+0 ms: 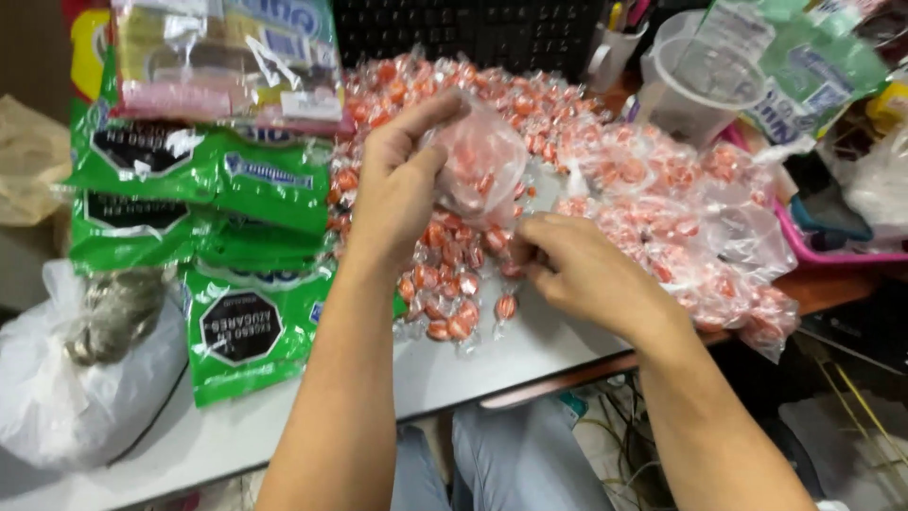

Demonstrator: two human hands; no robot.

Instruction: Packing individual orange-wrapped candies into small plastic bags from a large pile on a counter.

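Note:
My left hand (392, 185) holds up a small clear plastic bag (484, 166) partly filled with orange wrapped candies, thumb and fingers pinching its mouth. Just below it, my right hand (572, 265) rests on the loose pile of orange wrapped candies (449, 284) on the white table (473, 364), fingers curled as it picks at candies; what it grips is hidden. More candies spread toward the back (492, 90).
Several green candy packages (241, 322) lie stacked at left, with a white plastic sack (76, 378) beside them. Filled clear bags of candies (700, 237) pile at right near a pink tray (832, 254). A clear cup (705, 80) and a black keyboard (473, 33) stand behind.

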